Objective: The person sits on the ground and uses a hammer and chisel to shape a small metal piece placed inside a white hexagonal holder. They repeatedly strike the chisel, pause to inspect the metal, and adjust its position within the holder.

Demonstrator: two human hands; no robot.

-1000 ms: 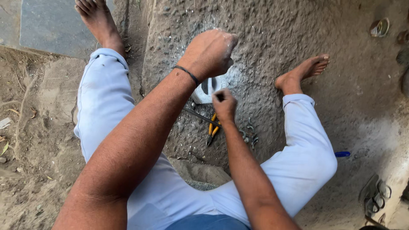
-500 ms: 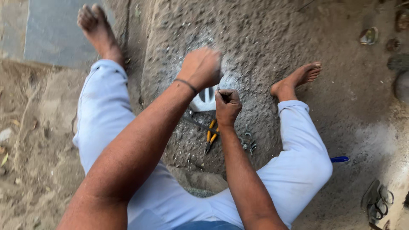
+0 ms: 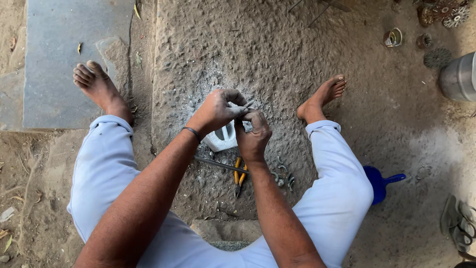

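— White cup-like vessel sits on the ashy grey stone slab, just under both hands. What step is this?

— Fine handwork, I judge — left hand and right hand press their fingertips together, pinching something too small to tell (yellow-handled pliers lie near). Next needs steady fingers.

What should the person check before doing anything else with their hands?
1. Hands together over the work: left hand and right hand touch at the fingertips. Ok.
2. Piece pinched between the fingers: too small to see. Cannot tell.
3. White block under the hands: resting on the stone slab. Ok.
4. Yellow-handled pliers within reach: lying beside the right wrist. Ok.
5. Bare feet away from the tools: both apart. Ok.
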